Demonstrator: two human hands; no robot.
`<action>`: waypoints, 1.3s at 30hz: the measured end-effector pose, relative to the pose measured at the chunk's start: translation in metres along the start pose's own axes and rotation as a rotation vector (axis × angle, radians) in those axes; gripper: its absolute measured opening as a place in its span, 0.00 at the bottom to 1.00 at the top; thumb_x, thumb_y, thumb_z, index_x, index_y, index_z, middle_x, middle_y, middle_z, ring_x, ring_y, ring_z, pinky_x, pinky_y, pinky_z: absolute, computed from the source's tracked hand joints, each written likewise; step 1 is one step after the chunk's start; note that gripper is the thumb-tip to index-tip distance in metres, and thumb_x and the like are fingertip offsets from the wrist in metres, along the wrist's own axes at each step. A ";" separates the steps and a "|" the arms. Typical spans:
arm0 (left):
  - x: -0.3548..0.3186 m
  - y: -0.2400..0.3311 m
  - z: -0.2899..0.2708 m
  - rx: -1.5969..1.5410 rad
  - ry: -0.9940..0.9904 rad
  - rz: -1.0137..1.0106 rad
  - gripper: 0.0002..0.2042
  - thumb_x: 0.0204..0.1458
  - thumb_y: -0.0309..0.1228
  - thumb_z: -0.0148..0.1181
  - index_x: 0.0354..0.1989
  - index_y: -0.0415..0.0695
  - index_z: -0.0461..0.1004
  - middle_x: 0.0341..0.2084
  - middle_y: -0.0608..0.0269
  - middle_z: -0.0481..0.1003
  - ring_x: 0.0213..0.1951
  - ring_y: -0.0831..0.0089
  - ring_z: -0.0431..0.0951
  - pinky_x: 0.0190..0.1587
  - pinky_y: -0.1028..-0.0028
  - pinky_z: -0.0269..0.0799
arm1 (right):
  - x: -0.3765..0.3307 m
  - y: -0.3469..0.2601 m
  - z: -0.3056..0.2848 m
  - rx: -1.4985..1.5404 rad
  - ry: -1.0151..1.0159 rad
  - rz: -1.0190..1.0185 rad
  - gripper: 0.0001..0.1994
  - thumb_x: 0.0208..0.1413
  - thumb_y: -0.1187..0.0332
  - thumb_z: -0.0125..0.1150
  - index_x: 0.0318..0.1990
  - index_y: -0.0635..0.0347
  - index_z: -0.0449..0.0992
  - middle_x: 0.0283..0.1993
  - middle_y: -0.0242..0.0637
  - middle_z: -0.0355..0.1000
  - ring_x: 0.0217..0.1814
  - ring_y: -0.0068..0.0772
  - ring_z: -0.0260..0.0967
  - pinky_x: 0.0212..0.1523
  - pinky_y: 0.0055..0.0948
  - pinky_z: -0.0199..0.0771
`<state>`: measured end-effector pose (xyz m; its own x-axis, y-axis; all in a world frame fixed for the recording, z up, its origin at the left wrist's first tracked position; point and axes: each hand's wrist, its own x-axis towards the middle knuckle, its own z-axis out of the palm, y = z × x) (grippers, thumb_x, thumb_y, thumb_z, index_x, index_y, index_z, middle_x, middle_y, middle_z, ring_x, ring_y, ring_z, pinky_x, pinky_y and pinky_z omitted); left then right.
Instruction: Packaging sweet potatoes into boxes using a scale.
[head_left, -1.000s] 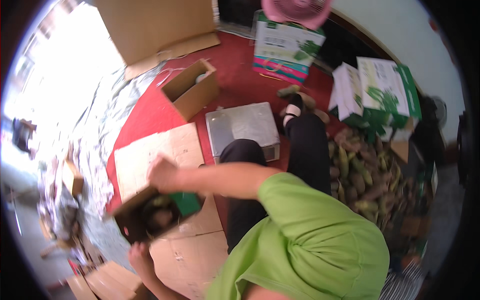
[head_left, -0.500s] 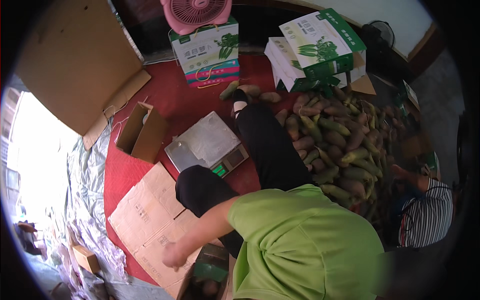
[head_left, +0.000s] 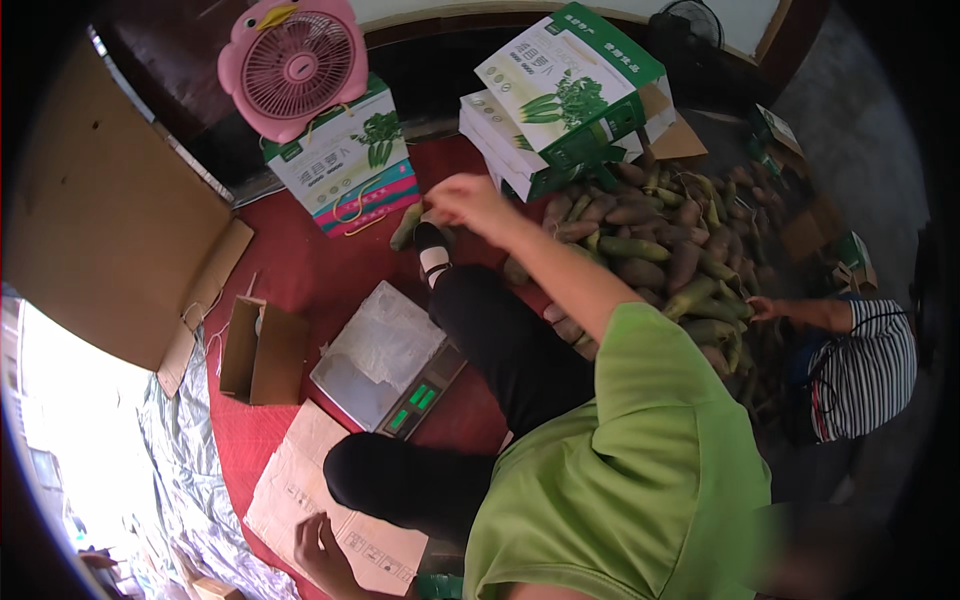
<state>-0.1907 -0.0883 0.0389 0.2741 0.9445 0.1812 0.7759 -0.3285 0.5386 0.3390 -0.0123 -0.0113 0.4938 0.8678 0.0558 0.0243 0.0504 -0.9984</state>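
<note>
My right hand reaches out past my foot, just above long green radishes lying on the red floor covering. Its fingers point down and are slightly smeared, so a grip on one cannot be made out. Low on the left, my left hand hangs over a flattened cardboard sheet, fingers loosely bent and apart, holding nothing visible. Between my hands stands a digital scale with a pale platform and lit green display. To the right spreads a large heap of green and reddish-brown radishes.
A pink fan tops stacked gift boxes. More green-and-white boxes stand behind the heap. A small open carton is left of the scale. At right, another person in a striped shirt touches the heap.
My right arm has come into view, stretched forward to the radishes near my foot. My left hand has moved lower and back. The other person's arm now reaches to the heap.
</note>
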 end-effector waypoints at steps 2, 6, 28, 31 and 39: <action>0.035 0.032 0.015 -0.100 -0.050 0.081 0.05 0.47 0.17 0.58 0.33 0.33 0.77 0.30 0.49 0.77 0.33 0.58 0.79 0.37 0.68 0.73 | 0.002 0.012 -0.066 -0.030 0.228 0.046 0.10 0.55 0.65 0.59 0.42 0.57 0.77 0.35 0.32 0.76 0.31 0.20 0.72 0.30 0.18 0.71; 0.092 0.087 0.059 -0.238 -0.175 0.235 0.06 0.46 0.17 0.58 0.32 0.35 0.78 0.28 0.52 0.78 0.32 0.62 0.79 0.35 0.70 0.73 | -0.002 0.043 -0.183 0.080 0.654 0.188 0.09 0.55 0.66 0.59 0.44 0.51 0.76 0.35 0.30 0.76 0.29 0.20 0.70 0.26 0.19 0.69; 0.140 0.081 0.194 -0.316 -0.543 0.061 0.06 0.48 0.22 0.60 0.33 0.35 0.79 0.29 0.53 0.78 0.32 0.66 0.79 0.37 0.72 0.74 | 0.046 0.038 -0.336 0.440 0.797 0.126 0.19 0.53 0.68 0.64 0.51 0.49 0.65 0.30 0.27 0.67 0.28 0.21 0.63 0.30 0.28 0.67; 0.141 0.080 0.188 -0.315 -0.510 0.066 0.06 0.48 0.21 0.60 0.33 0.35 0.79 0.29 0.53 0.78 0.32 0.66 0.79 0.37 0.72 0.74 | 0.050 0.028 -0.303 0.404 0.776 0.037 0.15 0.51 0.70 0.66 0.43 0.50 0.66 0.30 0.26 0.66 0.29 0.20 0.64 0.30 0.27 0.67; 0.143 0.077 0.167 -0.305 -0.423 0.071 0.05 0.48 0.22 0.60 0.33 0.36 0.79 0.30 0.54 0.78 0.32 0.65 0.79 0.37 0.72 0.73 | 0.032 -0.037 -0.231 0.247 0.734 -0.287 0.12 0.46 0.76 0.67 0.37 0.57 0.70 0.26 0.23 0.67 0.27 0.15 0.63 0.29 0.17 0.64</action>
<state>0.0030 0.0205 -0.0308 0.5743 0.8139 -0.0876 0.5636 -0.3155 0.7634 0.5545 -0.1006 0.0263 0.9420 0.2652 0.2058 0.0858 0.4026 -0.9113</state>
